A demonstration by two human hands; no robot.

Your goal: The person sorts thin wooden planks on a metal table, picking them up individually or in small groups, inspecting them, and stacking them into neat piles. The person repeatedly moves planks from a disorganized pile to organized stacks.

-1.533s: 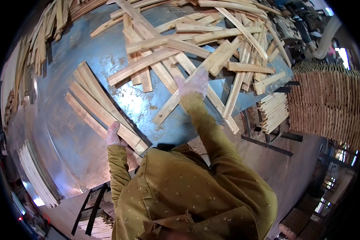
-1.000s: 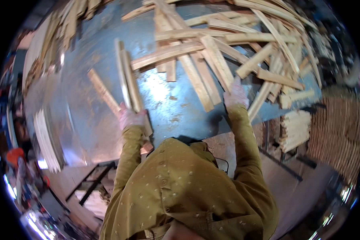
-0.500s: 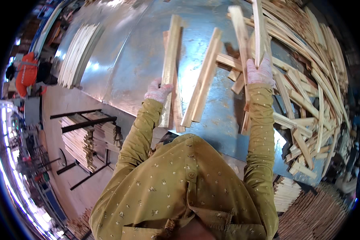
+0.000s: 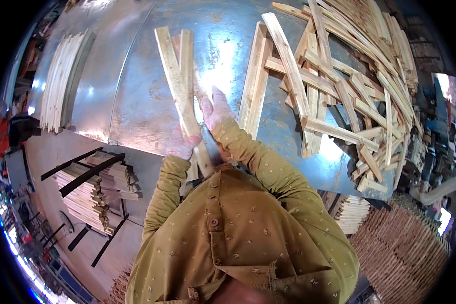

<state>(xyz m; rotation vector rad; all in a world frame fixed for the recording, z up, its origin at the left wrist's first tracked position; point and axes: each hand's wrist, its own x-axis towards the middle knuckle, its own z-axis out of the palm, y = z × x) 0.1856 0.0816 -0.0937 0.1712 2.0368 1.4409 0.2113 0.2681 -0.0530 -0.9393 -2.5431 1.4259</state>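
A few wooden strips [image 4: 174, 81] stand crossed at the near edge of the metal surface [image 4: 137, 121], gripped low down by the left hand [image 4: 182, 145]. The right hand [image 4: 218, 111] is just beside them, fingers spread and loose; whether it touches them I cannot tell. This looks like gathering strips into a bundle; the next move seems to call for squaring them up. Rightward lie two paired strips [image 4: 256, 76], then a jumbled pile [image 4: 334, 86]; far left, a neat stack [image 4: 61, 81].
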